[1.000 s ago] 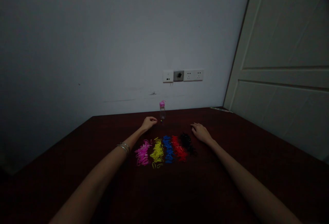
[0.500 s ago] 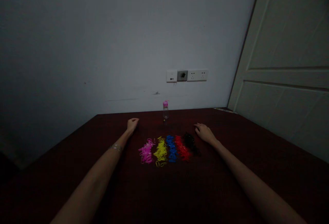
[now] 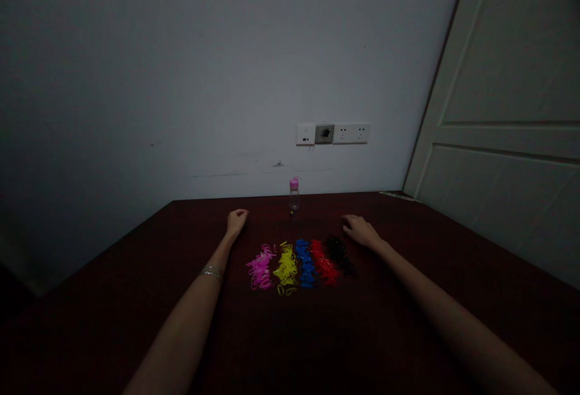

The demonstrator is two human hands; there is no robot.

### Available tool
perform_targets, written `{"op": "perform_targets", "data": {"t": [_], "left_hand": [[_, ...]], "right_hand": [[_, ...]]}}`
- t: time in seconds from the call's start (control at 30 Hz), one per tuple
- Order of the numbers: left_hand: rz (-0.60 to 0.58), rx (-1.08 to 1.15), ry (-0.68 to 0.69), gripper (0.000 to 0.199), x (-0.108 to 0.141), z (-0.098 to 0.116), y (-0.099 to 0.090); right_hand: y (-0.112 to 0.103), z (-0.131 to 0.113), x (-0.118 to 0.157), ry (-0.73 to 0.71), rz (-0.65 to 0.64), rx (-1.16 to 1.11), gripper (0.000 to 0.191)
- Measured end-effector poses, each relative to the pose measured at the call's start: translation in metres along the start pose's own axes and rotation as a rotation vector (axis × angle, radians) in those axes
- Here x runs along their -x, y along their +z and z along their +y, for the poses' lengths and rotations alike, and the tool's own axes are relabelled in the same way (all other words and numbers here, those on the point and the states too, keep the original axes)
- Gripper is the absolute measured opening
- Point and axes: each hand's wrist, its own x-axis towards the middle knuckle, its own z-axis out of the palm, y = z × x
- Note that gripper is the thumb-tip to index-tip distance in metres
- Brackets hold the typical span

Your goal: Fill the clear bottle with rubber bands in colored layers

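Note:
My left hand rests on the dark red table left of the bottle, its fingers curled in with nothing visible in them. Lying palm down, my right hand has its fingers stretched out beside the black rubber bands. Between my forearms are further piles of small rubber bands, side by side: pink, yellow, blue and red. A few loose yellow bands lie at the near end of their pile. Neither hand touches the pink or blue pile.
A clear bottle with a pink cap stands near the back of the table, with a tiny dark and yellow item before it. Behind are a pale wall with sockets and, at the right, a panelled door.
The view has shifted slightly, so most things sit a little further right. My left forearm has swung a bit inward; both hands stay at about the same places on the table.

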Motion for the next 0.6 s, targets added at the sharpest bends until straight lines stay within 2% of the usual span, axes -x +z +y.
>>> {"op": "perform_targets", "data": {"t": [0.2, 0.37, 0.5, 0.6], "left_hand": [[0.02, 0.023, -0.017, 0.023, 0.002, 0.0, -0.002], [0.042, 0.07, -0.045, 0.026, 0.001, -0.002, -0.003], [0.033, 0.093, -0.045, 0.025, 0.003, -0.001, -0.002], [0.027, 0.092, -0.042, 0.024, 0.003, -0.001, -0.002]], "right_hand": [[-0.007, -0.035, -0.03, -0.159, 0.062, -0.218, 0.029], [0.0, -0.083, -0.058, -0.209, 0.004, -0.45, 0.023], [0.008, -0.115, -0.072, -0.214, -0.043, -0.451, 0.023], [0.012, -0.13, -0.076, -0.197, -0.048, -0.373, 0.027]]}}
